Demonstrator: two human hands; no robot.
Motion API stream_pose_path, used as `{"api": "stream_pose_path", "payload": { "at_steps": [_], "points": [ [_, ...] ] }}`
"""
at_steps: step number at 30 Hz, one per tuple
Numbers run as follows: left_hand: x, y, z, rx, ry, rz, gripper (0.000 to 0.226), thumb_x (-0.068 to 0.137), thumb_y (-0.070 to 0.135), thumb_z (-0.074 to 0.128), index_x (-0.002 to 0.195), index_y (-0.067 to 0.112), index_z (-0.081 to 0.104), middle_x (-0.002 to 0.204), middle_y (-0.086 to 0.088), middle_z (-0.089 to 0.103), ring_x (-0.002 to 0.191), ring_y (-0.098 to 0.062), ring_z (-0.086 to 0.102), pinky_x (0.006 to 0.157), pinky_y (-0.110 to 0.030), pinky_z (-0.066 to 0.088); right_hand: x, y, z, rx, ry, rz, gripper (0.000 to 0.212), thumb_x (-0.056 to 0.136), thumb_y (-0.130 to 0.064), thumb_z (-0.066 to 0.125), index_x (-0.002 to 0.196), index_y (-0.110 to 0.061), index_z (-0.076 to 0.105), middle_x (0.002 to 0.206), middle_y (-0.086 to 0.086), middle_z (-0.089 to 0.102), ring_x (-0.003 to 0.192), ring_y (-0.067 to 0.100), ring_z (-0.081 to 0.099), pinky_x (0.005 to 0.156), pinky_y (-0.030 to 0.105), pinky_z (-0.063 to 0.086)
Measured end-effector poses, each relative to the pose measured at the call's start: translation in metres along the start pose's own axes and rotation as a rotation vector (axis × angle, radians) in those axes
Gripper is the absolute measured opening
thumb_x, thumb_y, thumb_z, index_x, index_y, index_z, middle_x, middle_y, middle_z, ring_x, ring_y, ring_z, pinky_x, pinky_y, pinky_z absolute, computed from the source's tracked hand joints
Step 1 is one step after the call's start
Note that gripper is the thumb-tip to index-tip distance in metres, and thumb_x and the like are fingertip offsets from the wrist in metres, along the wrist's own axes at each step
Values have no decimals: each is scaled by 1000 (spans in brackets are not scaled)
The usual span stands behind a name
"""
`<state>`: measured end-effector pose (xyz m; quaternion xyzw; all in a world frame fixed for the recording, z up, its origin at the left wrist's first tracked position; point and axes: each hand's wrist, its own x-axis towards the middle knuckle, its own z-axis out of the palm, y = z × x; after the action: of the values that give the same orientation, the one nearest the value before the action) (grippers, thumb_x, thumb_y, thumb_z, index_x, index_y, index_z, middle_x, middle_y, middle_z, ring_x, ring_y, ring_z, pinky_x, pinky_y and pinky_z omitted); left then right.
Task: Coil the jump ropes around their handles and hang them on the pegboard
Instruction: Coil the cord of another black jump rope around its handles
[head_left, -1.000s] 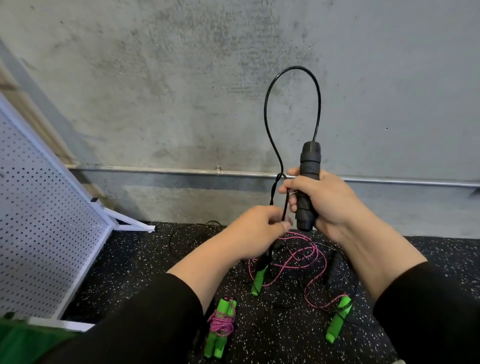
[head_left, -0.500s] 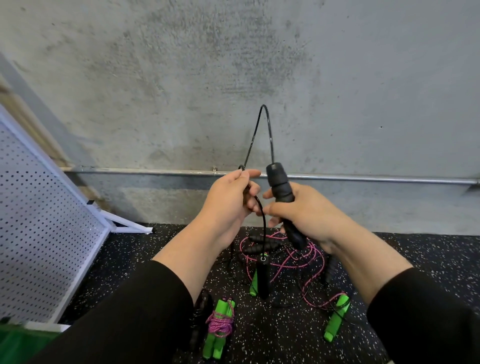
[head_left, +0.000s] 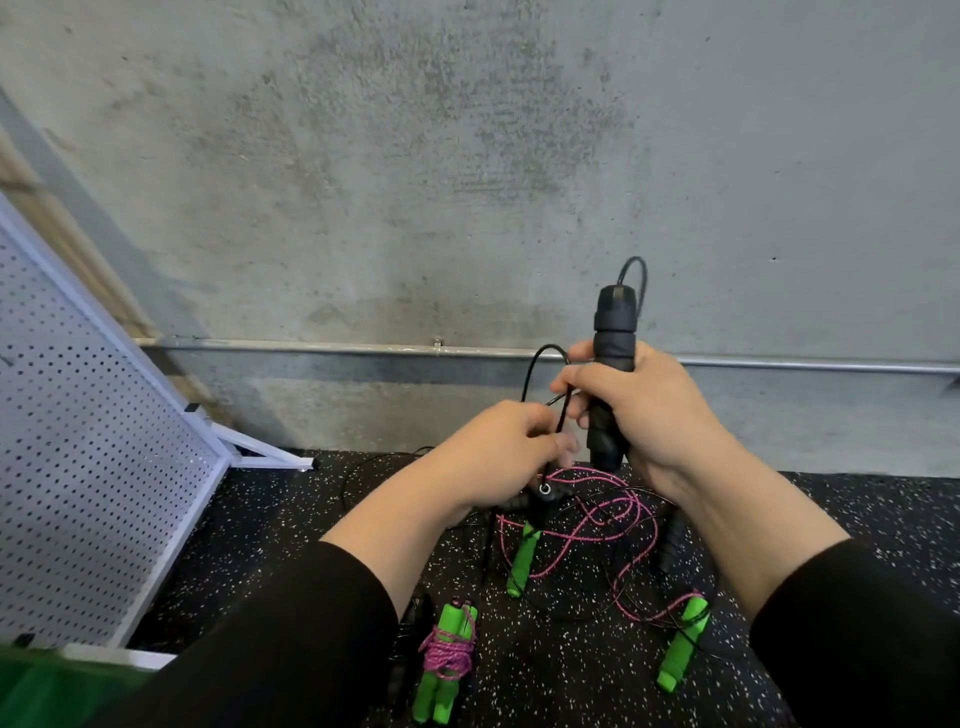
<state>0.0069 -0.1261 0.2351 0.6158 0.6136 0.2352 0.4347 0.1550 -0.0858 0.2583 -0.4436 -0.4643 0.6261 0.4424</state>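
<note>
The right hand (head_left: 644, 410) grips the black handle (head_left: 613, 374) upright, fingers curled round it. Just left of the handle, the left hand (head_left: 498, 457) pinches the thin black cord (head_left: 540, 364), which loops toward it. If that pinch slackens, I judge the springy cord could unwind. Below the handle, loose pink rope (head_left: 597, 514) on the floor (head_left: 291, 519) could snag any dangling cord.

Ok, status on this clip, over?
Right hand grips black handle upright. Left hand pinches black cord. Loose pink rope on floor underneath.
</note>
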Motion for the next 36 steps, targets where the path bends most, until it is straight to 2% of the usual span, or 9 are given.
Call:
{"api": "stream_pose_path", "payload": {
  "at_steps": [8, 12, 15, 18, 22, 25, 29, 33, 36],
  "points": [
    [10, 3, -4, -321, 354, 59, 13, 102, 12, 54, 98, 17, 65, 82, -4, 75, 58, -9, 54, 61, -26, 44, -2, 17, -3, -252, -67, 97, 23, 89, -5, 71, 110, -7, 62, 91, 21, 72, 65, 20, 66, 53, 27, 49],
    [11, 0, -9, -305, 436, 61, 20, 98, 19, 63, 80, 12, 68, 60, 8, 56, 60, -12, 48, 64, -29, 39, -7, 22, 5, -349, -154, 103, 19, 86, 0, 68, 103, -7, 64, 78, 22, 72, 60, 22, 61, 57, 32, 49],
    [10, 0, -14, -292, 472, 18, 23, 99, 26, 59, 87, 12, 74, 67, 8, 58, 67, -15, 48, 67, -32, 40, -5, 21, 8, -325, -89, 63, 20, 85, 2, 65, 102, -9, 64, 74, 15, 73, 56, 18, 59, 57, 30, 47],
    [7, 0, -19, -254, 369, -81, 26, 97, 17, 53, 111, 24, 73, 102, 9, 72, 84, -10, 61, 76, -30, 46, -1, 17, 7, -220, -16, 24, 22, 86, 5, 64, 105, -6, 63, 72, 10, 71, 53, 14, 59, 54, 26, 46],
    [1, -7, -13, -29, -51, -66, 53, 88, 27, 64, 140, 26, 55, 131, 11, 63, 117, -7, 60, 101, -30, 48, 3, 7, 2, -34, 6, -3, 26, 87, 9, 61, 111, -2, 60, 67, 7, 67, 51, 13, 55, 50, 23, 45],
    [2, -10, -3, 88, -51, 21, 35, 93, 28, 70, 127, 25, 61, 118, 8, 69, 109, -9, 65, 97, -31, 51, 4, -2, -2, 93, -1, -16, 28, 89, 7, 62, 115, -4, 59, 73, 8, 68, 56, 14, 57, 52, 24, 46],
    [3, -6, 2, 81, 32, 82, 9, 98, 32, 64, 103, 25, 64, 93, 7, 70, 78, -4, 64, 67, -18, 47, 6, -10, -10, 167, -26, 7, 25, 94, 1, 61, 118, -5, 58, 85, 10, 73, 61, 14, 60, 53, 24, 49],
    [4, -3, 2, -204, 143, 4, 18, 99, 29, 61, 102, 13, 69, 86, -11, 75, 67, -13, 68, 62, -28, 52, 8, -12, -28, -193, 69, -14, 21, 97, -25, 67, 109, -9, 60, 89, 11, 70, 54, 20, 61, 46, 27, 49],
    [4, 0, -1, -504, 214, -88, 21, 100, 26, 59, 95, 8, 67, 74, -4, 68, 63, -20, 67, 62, -34, 51, 6, -13, -35, -492, -30, 38, 27, 97, -33, 67, 100, -9, 56, 76, 10, 58, 48, 20, 54, 45, 28, 46]
  ]
}}
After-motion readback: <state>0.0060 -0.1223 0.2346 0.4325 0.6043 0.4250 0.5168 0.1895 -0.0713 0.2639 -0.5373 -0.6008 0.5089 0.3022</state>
